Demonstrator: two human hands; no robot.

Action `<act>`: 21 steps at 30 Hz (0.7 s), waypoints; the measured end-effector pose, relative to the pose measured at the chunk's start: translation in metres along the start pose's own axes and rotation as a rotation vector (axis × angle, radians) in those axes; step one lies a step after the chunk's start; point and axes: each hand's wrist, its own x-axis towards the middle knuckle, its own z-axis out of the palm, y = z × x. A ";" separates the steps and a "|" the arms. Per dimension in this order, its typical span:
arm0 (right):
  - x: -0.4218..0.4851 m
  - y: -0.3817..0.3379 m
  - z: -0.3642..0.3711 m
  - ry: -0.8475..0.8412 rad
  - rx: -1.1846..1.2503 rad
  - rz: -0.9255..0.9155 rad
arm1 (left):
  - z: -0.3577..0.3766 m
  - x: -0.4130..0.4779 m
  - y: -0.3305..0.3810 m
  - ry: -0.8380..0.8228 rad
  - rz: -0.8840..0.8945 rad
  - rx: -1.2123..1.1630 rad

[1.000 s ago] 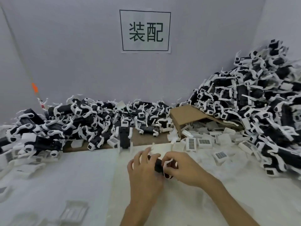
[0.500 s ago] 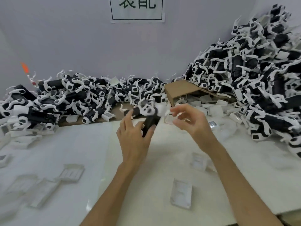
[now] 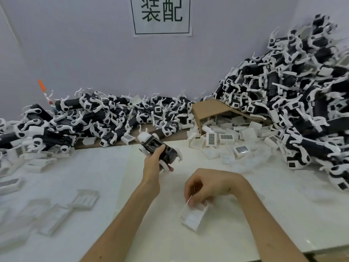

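My left hand (image 3: 154, 167) grips a black and white plastic device (image 3: 157, 146), held above the white table (image 3: 264, 214) with its white end pointing away to the left. Nearer to me, my right hand (image 3: 205, 186) reaches down with curled fingers and pinches the top edge of a small white plastic cover (image 3: 193, 216) that lies on the table. The fingertips hide part of that cover.
A low heap of the same black and white devices (image 3: 98, 118) runs along the back wall, and a taller heap (image 3: 294, 95) rises at the right. A tipped cardboard box (image 3: 211, 108) spills white covers (image 3: 224, 138). Clear plastic trays (image 3: 83, 199) lie at the left.
My right hand has dropped from beside the device down to the white cover near me. My left hand has carried the device a little further away. The view has tilted.
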 end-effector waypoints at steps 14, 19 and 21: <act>0.015 0.013 -0.008 1.169 0.276 -0.178 | 0.004 0.003 -0.002 -0.084 0.010 0.048; 0.019 0.009 -0.008 1.146 0.318 -0.254 | 0.012 -0.001 -0.002 -0.213 -0.118 -0.112; 0.019 0.008 -0.007 1.110 0.354 -0.304 | 0.013 -0.003 -0.003 -0.240 -0.106 -0.142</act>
